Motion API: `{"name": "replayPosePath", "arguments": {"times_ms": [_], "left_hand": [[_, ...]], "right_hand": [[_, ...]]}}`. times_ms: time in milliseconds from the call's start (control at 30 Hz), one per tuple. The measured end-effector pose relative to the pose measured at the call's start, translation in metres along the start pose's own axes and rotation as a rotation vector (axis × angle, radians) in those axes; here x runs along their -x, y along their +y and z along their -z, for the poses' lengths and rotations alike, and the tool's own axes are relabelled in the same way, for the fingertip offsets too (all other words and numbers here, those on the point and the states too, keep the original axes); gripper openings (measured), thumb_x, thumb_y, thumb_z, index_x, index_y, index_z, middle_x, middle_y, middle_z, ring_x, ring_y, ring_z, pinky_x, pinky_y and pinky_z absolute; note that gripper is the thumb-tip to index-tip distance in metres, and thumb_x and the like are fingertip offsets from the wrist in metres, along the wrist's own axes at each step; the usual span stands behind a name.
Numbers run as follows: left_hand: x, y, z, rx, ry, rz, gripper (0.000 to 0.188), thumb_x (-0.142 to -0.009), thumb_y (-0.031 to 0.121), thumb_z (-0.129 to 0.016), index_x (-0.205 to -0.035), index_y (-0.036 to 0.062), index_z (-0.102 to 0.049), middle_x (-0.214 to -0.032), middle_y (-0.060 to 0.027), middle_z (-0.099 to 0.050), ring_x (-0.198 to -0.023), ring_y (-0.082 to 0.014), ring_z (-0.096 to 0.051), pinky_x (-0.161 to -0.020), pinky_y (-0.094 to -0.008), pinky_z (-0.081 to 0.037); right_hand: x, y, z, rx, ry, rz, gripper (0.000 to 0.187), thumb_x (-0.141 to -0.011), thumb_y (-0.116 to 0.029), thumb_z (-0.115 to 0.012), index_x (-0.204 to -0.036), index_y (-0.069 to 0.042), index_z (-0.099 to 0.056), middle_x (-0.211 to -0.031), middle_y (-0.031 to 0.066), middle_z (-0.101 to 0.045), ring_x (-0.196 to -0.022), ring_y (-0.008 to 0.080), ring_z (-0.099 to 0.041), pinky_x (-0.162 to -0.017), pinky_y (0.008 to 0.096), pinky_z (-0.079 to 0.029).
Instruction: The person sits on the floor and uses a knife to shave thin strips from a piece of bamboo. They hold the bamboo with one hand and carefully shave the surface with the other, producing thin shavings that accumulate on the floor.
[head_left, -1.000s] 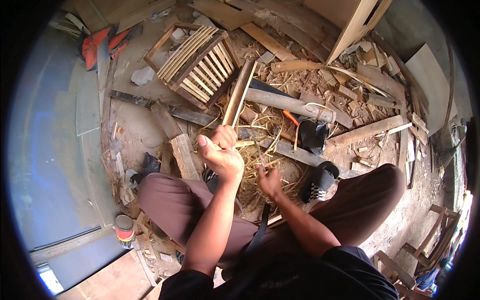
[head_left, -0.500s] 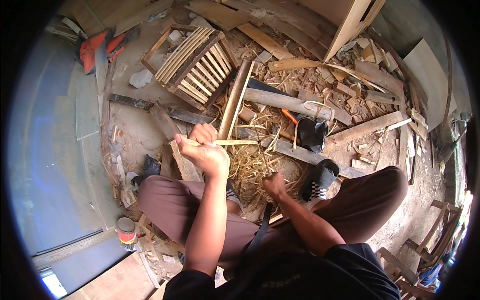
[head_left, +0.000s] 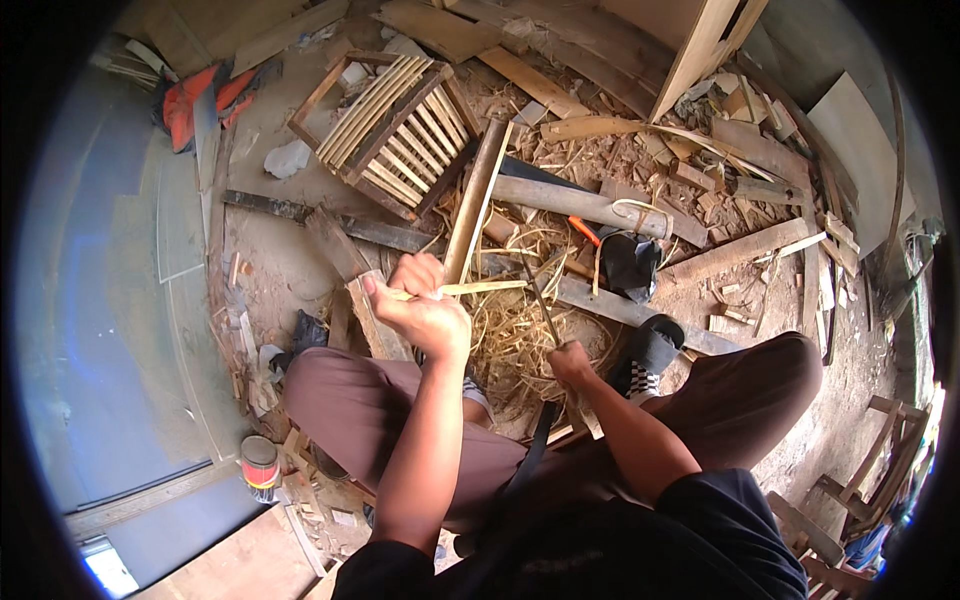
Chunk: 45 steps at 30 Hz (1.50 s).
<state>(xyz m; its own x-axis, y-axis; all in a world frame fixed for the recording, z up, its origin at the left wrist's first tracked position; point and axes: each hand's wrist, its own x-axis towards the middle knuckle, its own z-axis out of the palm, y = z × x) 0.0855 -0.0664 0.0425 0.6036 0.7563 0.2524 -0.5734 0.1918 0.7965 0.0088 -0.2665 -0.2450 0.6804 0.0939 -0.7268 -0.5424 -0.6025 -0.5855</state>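
My left hand [head_left: 428, 312] is closed around a narrow, pale strip of wood or bamboo [head_left: 485, 287], which points to the right. In my right hand [head_left: 570, 364] is the handle of a long, thin knife [head_left: 543, 310]. Its dark blade slants up and to the left, meeting or crossing the strip near its right end; whether they touch is hard to tell. Beneath both hands lies a loose heap of curly pale shavings [head_left: 508, 345], between my feet.
A slatted wooden crate [head_left: 400, 140] lies at the upper left, beside a long leaning wood piece [head_left: 476, 200]. A grey pole [head_left: 580, 203], a black bag [head_left: 627, 267] and scattered offcuts lie ahead. A small tin [head_left: 260, 466] stands at the lower left.
My right hand has moved slightly right and up, and the knife's blade now slants and shows more clearly. My left hand has shifted a little to the right with the strip.
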Motion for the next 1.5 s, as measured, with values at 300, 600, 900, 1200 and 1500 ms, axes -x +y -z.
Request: {"name": "replayPosePath", "arguments": {"times_ms": [300, 600, 900, 1200, 1500], "left_hand": [[0.0, 0.007, 0.0, -0.031, 0.069, -0.063, 0.062, -0.107, 0.044, -0.032, -0.054, 0.0136, -0.022, -0.051, -0.0018, -0.024, -0.051, -0.0148, -0.025, -0.058, -0.0318, -0.028], [0.004, 0.006, -0.004, -0.098, 0.045, -0.115, 0.067, -0.108, 0.05, -0.031, -0.052, 0.0138, -0.023, -0.05, -0.0012, -0.025, -0.051, -0.0149, -0.026, -0.06, -0.0312, -0.03], [-0.012, 0.007, 0.009, -0.075, 0.134, -0.08, 0.066, -0.11, 0.047, -0.028, -0.054, 0.0123, -0.023, -0.051, -0.0023, -0.029, -0.053, -0.0163, -0.032, -0.058, -0.0316, -0.034], [0.002, 0.011, 0.009, -0.091, -0.092, -0.118, 0.062, -0.107, 0.041, -0.032, -0.052, 0.0111, -0.028, -0.054, -0.0036, -0.032, -0.057, -0.0174, -0.035, -0.063, -0.0336, -0.033], [0.006, 0.012, 0.011, -0.095, -0.224, -0.188, 0.053, -0.1, 0.026, -0.035, -0.05, 0.0091, -0.028, -0.058, -0.0054, -0.037, -0.063, -0.0195, -0.041, -0.063, -0.0356, -0.035]], "right_hand": [[0.1, -0.131, 0.011, -0.171, -0.049, 0.387, 0.017, -0.084, -0.012, -0.061, -0.081, 0.004, -0.061, -0.063, 0.0117, -0.061, -0.057, 0.0173, -0.055, -0.055, 0.0347, -0.046], [0.129, -0.174, 0.034, -0.044, -0.119, 0.564, 0.017, -0.081, -0.012, -0.061, -0.088, 0.003, -0.062, -0.074, 0.0283, -0.065, -0.075, 0.0431, -0.069, -0.072, 0.0463, -0.053], [0.076, -0.121, -0.004, 0.055, 0.047, 0.422, 0.017, -0.08, -0.013, -0.065, -0.082, 0.003, -0.06, -0.067, 0.0209, -0.063, -0.061, 0.0304, -0.062, -0.064, 0.0416, -0.051], [0.136, -0.191, 0.027, -0.015, -0.085, 0.541, 0.025, -0.081, -0.013, -0.064, -0.099, 0.004, -0.067, -0.076, 0.0283, -0.068, -0.076, 0.0437, -0.07, -0.073, 0.0477, -0.055], [0.094, -0.158, 0.027, -0.046, -0.11, 0.296, 0.021, -0.087, -0.01, -0.062, -0.101, 0.004, -0.068, -0.083, 0.0234, -0.072, -0.07, 0.0338, -0.071, -0.072, 0.0444, -0.057]]}}
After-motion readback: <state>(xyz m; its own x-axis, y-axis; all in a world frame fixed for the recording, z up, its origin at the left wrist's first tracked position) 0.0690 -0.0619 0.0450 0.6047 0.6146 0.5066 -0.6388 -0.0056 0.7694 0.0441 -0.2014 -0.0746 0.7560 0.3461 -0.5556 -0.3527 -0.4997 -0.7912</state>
